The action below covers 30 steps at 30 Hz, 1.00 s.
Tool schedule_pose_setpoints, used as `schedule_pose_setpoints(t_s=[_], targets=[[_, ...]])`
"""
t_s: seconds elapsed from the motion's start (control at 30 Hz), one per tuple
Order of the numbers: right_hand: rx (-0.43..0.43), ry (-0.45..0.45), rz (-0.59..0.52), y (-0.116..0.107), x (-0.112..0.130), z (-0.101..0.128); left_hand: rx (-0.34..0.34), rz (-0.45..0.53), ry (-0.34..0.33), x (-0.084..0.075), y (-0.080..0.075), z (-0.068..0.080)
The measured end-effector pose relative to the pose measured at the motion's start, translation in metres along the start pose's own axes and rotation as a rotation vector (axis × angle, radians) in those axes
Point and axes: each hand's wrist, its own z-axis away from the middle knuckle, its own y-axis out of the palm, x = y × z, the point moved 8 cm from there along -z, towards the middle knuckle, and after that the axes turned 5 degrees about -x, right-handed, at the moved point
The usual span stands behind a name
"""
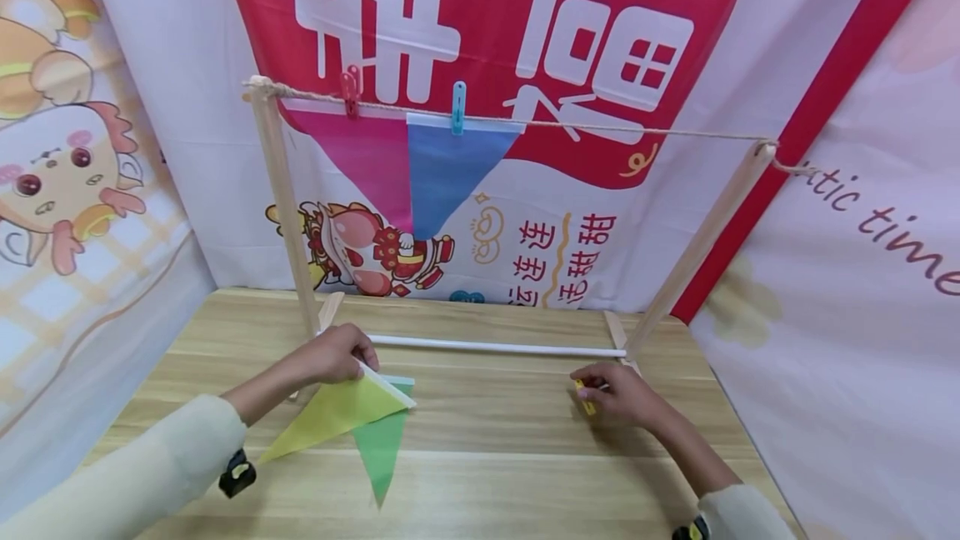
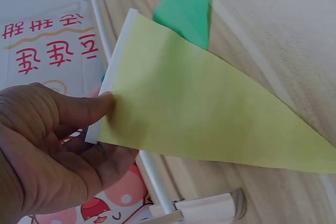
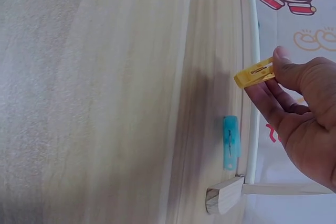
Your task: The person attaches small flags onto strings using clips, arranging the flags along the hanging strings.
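Note:
My left hand (image 1: 341, 357) pinches a yellow pennant (image 2: 173, 93) by its white top band, thumb on the front face. Under it, a green pennant (image 1: 384, 444) lies on the table, partly covered by the yellow one in the head view. At the right, my right hand (image 1: 618, 394) pinches a yellow clothespin (image 3: 255, 73) between thumb and fingers, above the tabletop. A teal clothespin (image 3: 231, 142) lies on the table below that hand. On the string (image 1: 637, 130), a pink pennant (image 1: 367, 152) hangs by a red clothespin (image 1: 350, 92) and a blue pennant (image 1: 457, 169) by a blue clothespin (image 1: 459, 108).
Two wooden posts, a left post (image 1: 281, 190) and a right post (image 1: 701, 244), hold the string. Between their feet runs a white rod (image 1: 495, 346) near the back of the wooden table (image 1: 510, 490). Printed cloth (image 1: 480, 48) hangs behind and at both sides.

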Motion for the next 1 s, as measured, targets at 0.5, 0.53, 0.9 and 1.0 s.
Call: schedule_pose_setpoints(t_s=[0.5, 0.53, 0.9, 1.0], targets=[[0.014, 0.136, -0.129, -0.005, 0.000, -0.011, 0.022, -0.091, -0.012, -0.020, -0.024, 0.000], [0.014, 0.144, -0.137, -0.006, 0.001, -0.011, 0.020, -0.094, -0.008, -0.021, -0.025, -0.001], [0.012, 0.174, -0.155, -0.019, 0.010, -0.021, 0.016, -0.034, -0.005, -0.039, -0.028, -0.006], [-0.007, 0.144, -0.158, -0.025, 0.015, -0.025, 0.022, -0.010, 0.001, -0.043, -0.027, -0.009]])
